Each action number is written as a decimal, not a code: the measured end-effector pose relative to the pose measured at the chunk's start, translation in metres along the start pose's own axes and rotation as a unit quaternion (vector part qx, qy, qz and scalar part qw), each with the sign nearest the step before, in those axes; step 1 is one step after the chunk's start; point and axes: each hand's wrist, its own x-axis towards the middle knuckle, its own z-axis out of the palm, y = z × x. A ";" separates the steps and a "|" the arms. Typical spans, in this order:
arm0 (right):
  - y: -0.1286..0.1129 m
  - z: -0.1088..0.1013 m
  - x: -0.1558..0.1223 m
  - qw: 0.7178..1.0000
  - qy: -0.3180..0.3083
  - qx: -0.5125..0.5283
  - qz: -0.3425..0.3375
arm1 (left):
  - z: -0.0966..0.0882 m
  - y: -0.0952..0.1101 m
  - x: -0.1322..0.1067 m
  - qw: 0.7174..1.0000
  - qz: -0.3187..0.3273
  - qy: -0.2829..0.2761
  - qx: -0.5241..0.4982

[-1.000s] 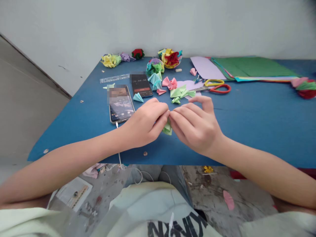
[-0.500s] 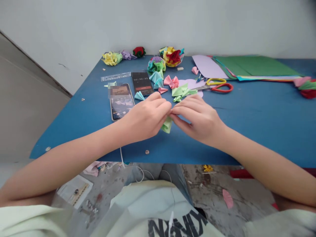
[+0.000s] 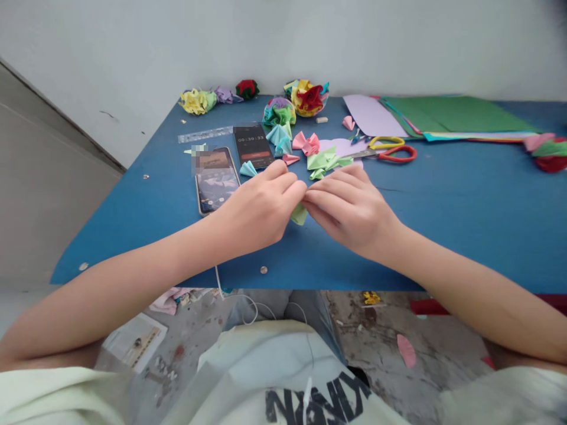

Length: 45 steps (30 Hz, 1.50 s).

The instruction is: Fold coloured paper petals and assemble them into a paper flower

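A piece of light green folded paper is pinched between my two hands over the front of the blue table. My left hand has its fingers curled round the paper's left side and covers most of it. From the right, my right hand pinches the paper's upper edge, its fingertips touching the left hand's. Just beyond the hands lie light green folded pieces, a pink folded piece and blue folded pieces.
Two phones, one with a video and one with a timer, lie left. Behind are a ruler and crumpled paper flowers. Scissors and stacked coloured sheets are at right. A white cable hangs off the front edge.
Less of the light green paper shows below my fingers, and my right hand's fingers have closed nearer together. The hands stay in nearly the same place; the view has shifted slightly.
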 end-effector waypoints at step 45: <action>0.000 0.002 0.003 1.000 -0.012 -0.001 0.027 | 0.004 -0.003 0.000 0.995 -0.040 -0.025 -0.086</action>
